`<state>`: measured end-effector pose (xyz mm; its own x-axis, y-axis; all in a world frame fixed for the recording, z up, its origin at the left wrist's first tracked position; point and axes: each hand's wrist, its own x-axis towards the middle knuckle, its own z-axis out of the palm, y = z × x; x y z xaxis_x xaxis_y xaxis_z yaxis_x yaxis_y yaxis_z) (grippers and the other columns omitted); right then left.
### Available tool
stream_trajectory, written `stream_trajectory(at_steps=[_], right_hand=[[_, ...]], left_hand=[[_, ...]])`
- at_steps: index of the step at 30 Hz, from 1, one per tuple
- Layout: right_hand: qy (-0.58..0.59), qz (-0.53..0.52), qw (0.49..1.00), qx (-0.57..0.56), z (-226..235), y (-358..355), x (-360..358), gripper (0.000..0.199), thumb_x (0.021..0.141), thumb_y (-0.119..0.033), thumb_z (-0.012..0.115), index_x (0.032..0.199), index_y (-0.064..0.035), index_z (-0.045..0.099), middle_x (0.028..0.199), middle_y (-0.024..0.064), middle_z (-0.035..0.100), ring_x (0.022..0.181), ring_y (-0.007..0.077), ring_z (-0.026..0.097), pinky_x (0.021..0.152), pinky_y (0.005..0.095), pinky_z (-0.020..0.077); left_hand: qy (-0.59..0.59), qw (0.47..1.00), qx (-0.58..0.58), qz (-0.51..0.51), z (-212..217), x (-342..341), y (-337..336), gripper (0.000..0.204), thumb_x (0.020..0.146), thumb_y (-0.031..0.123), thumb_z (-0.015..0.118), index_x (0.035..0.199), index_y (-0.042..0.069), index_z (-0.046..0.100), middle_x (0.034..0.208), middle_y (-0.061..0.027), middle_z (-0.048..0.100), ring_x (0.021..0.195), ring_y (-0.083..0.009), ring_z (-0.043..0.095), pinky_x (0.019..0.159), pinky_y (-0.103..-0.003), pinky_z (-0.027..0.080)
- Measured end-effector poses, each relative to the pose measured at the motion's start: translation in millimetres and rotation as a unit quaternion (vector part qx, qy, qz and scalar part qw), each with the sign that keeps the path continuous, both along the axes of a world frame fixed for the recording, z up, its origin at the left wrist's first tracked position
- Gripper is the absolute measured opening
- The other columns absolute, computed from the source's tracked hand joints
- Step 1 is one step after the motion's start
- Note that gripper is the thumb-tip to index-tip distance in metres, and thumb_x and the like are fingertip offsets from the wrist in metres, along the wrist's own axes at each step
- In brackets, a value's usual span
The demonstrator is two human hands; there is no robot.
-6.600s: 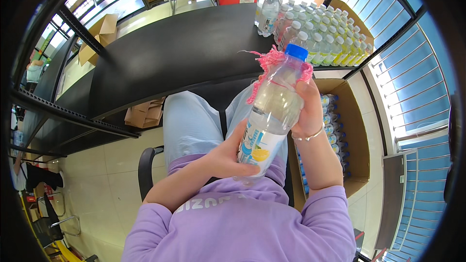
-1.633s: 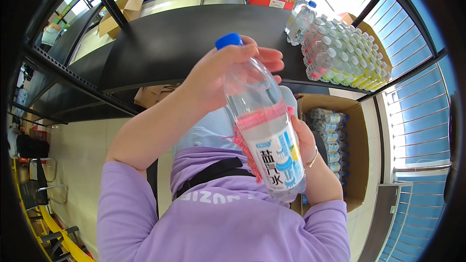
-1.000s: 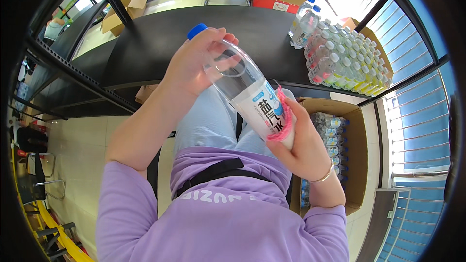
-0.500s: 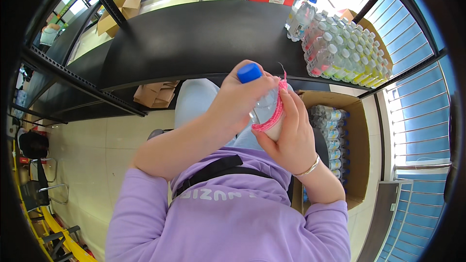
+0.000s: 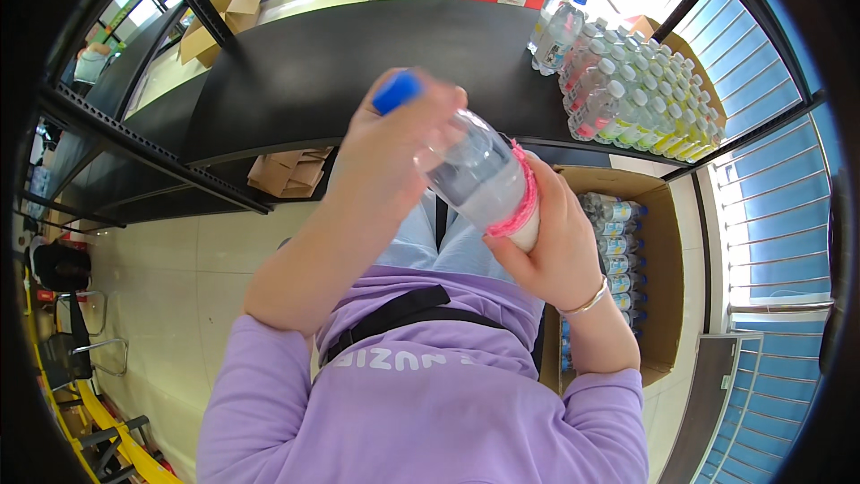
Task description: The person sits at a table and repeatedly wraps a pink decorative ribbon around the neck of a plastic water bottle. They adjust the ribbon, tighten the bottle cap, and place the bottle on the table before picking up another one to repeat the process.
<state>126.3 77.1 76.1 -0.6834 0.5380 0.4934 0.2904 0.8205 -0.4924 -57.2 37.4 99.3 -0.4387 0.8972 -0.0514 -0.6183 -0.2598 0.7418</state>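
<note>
In front of my lap I hold a clear plastic bottle [image 5: 477, 166] at a slant, its blue cap [image 5: 397, 91] toward the upper left. My left hand [image 5: 385, 139] is closed round its upper part below the cap, somewhat blurred by motion. Around the bottle's lower end sits a white cover with a pink fuzzy rim [image 5: 523, 206]. My right hand [image 5: 560, 246] is wrapped round this cover, thumb on the near side. The bottle's base is hidden inside the cover and behind the fingers.
A black table [image 5: 358, 63] stretches ahead of me. On its right stand a block of small clear bottles [image 5: 640, 94] and two larger blue-capped bottles [image 5: 557, 31]. Beside my right arm, an open carton [image 5: 658, 278] holds several bottles. Folded brown cardboard [image 5: 287, 173] lies under the table.
My left hand has moved up and left with the bottle's capped end. More of the bottle now shows out of the cover. My right hand has shifted slightly right and down.
</note>
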Motion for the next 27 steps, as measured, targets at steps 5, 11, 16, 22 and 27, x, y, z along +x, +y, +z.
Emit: stream_trajectory(at_steps=[5,11,16,22,27], right_hand=[[0.023,0.012,1.0,-0.01,0.7,11.5,7.5,0.059,0.07,-0.025,0.067,0.118,-0.0003,0.043,0.101,0.0158,0.055,0.086,0.03,0.056,0.074,0.033,0.0467],[0.24,0.052,0.868,-0.431,-26.3,23.1,8.5,0.034,0.089,-0.022,0.048,0.115,-0.0007,0.047,0.106,0.0106,0.057,0.095,0.0205,0.056,0.082,0.0317,0.0439],[0.391,0.15,0.491,-0.764,-24.6,27.5,1.5,0.05,0.091,-0.04,0.035,0.122,-0.0023,0.044,0.119,0.0141,0.052,0.108,0.0291,0.052,0.09,0.0415,0.0422],[0.369,0.117,0.42,-0.821,-30.0,32.1,0.0,0.047,0.092,-0.04,0.032,0.116,-0.0034,0.048,0.112,0.0127,0.056,0.103,0.0287,0.055,0.082,0.0437,0.0479],[0.352,0.131,0.433,-0.819,-24.2,29.8,-4.8,0.044,0.094,-0.035,0.03,0.119,-0.0029,0.045,0.117,0.0145,0.052,0.108,0.0298,0.051,0.089,0.0473,0.043]], left_hand=[[-0.002,0.998,0.05,0.039,13.8,-21.6,-4.3,0.019,0.071,0.005,0.067,0.084,0.008,0.053,0.079,-0.0052,0.06,0.078,-0.0158,0.058,0.073,-0.032,0.046],[-0.025,0.994,0.098,0.053,23.8,-37.3,-14.6,0.018,0.073,0.004,0.065,0.083,0.011,0.052,0.083,-0.0055,0.059,0.089,-0.0171,0.056,0.081,-0.037,0.045],[-0.02,0.99,0.111,0.086,23.3,-29.2,-16.5,0.017,0.074,0.002,0.064,0.082,0.01,0.051,0.083,-0.0052,0.058,0.091,-0.0183,0.055,0.081,-0.037,0.046],[0.117,0.971,0.176,0.114,20.5,-11.7,-20.7,0.016,0.076,0.002,0.062,0.083,0.006,0.048,0.079,-0.0058,0.054,0.088,-0.0199,0.056,0.082,-0.039,0.046],[0.207,0.947,0.228,0.091,20.2,-11.8,-21.8,0.018,0.074,-0.003,0.06,0.082,0.006,0.046,0.079,-0.0067,0.054,0.081,-0.0197,0.056,0.083,-0.038,0.046]])
